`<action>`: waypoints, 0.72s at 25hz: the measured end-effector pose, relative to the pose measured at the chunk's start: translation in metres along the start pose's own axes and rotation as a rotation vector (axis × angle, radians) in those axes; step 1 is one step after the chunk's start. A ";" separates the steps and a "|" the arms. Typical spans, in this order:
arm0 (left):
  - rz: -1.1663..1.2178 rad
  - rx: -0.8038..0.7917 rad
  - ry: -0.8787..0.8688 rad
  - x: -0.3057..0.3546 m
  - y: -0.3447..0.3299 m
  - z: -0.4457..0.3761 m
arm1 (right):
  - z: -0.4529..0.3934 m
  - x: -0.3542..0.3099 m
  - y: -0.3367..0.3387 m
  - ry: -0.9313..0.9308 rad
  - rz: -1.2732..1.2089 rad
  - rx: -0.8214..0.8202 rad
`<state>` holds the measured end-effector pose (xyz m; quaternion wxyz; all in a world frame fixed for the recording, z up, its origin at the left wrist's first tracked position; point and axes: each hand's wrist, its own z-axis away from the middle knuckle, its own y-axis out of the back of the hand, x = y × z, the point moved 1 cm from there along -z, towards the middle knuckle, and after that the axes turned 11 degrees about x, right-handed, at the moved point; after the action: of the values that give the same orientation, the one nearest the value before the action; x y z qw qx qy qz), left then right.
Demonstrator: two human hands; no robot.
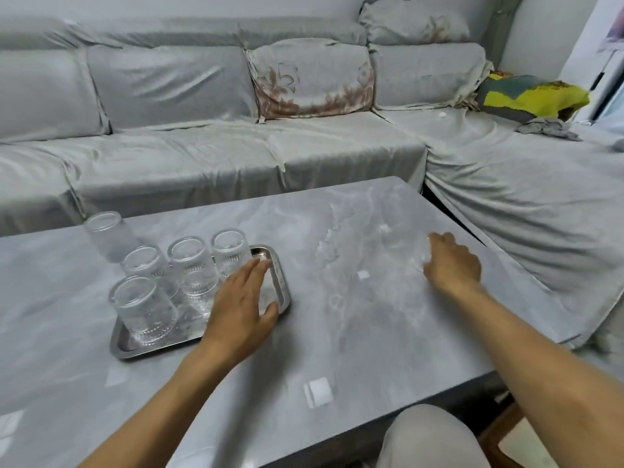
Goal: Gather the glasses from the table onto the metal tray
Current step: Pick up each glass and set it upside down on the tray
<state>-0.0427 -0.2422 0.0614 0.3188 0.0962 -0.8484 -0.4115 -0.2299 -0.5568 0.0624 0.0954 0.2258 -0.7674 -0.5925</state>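
My left hand [241,300] lies open and flat over the near right corner of the metal tray [283,285], fingers spread, gripping nothing. Just beyond its fingertips stand the glasses: one at the far right [231,253], one beside it [190,265], a third [145,265] further left, and a fourth [141,309] nearest me at the tray's left end. A taller glass [108,236] stands past them all; I cannot tell whether it rests on the tray or on the surface [337,332] behind it.

My right hand [454,263] hovers low over the bare surface, well apart from the tray, fingers loosely curled and empty. There seems to be a faint clear shape just beyond it, possibly another glass, but it is too blurred to say.

These look thick-walled with ribbed bases, so fairly heavy for their size, rigid, breakable and probably slick on the smooth upper part. I would wrap thumb and fingers around the ribbed lower band and set each down gently, clear of its neighbours.
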 end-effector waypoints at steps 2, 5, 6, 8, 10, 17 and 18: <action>-0.007 0.046 0.001 -0.007 0.007 0.000 | -0.010 -0.002 0.007 -0.015 -0.089 0.029; 0.010 0.118 0.105 -0.019 0.017 0.005 | 0.003 -0.052 0.012 -0.016 -0.155 0.093; 0.057 0.122 0.161 -0.021 0.018 0.009 | 0.016 -0.077 0.015 -0.014 -0.273 0.099; 0.318 0.110 0.382 -0.024 0.022 0.017 | 0.053 -0.131 0.023 -0.047 -0.721 -0.006; 0.727 0.084 0.610 -0.028 0.028 0.020 | 0.091 -0.180 0.034 -0.260 -1.311 -0.300; 0.871 0.293 0.468 -0.060 0.079 0.027 | 0.145 -0.262 0.051 0.029 -1.382 -0.590; 0.824 0.317 0.469 -0.063 0.081 0.027 | 0.145 -0.264 0.048 0.211 -1.195 -0.400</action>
<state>-0.0020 -0.1458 0.0816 0.6186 -0.1099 -0.7734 -0.0847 -0.0690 -0.3006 0.0995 -0.1362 0.6497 -0.3700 -0.6499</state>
